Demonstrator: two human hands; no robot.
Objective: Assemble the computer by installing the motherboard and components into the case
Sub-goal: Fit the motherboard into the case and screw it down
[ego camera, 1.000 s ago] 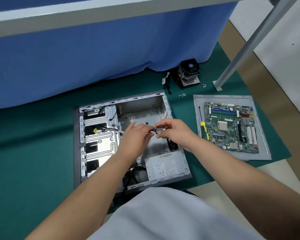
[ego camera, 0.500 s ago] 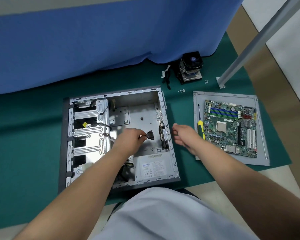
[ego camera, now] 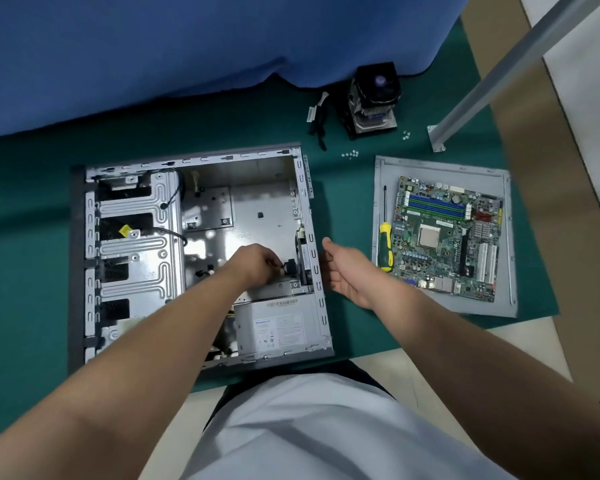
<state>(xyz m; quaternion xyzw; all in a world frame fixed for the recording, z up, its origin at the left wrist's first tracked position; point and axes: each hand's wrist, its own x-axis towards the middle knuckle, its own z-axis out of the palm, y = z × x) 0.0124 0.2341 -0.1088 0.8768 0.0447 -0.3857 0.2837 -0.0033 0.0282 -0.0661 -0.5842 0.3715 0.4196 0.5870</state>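
Green mat: one case, one motherboard, two hands.

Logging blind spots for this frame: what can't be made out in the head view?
- Black connector: half hidden by the left hand pinching it; type unreadable.
- Case lower front: covered by the left forearm.
- Power supply label: text too small.
- Screws on the mat: too small to count.
- Motherboard markings: too small.
- Cooler base: in shadow by the blue cloth.
- Right hand: open, empty.

Screws too small; power supply label illegible.
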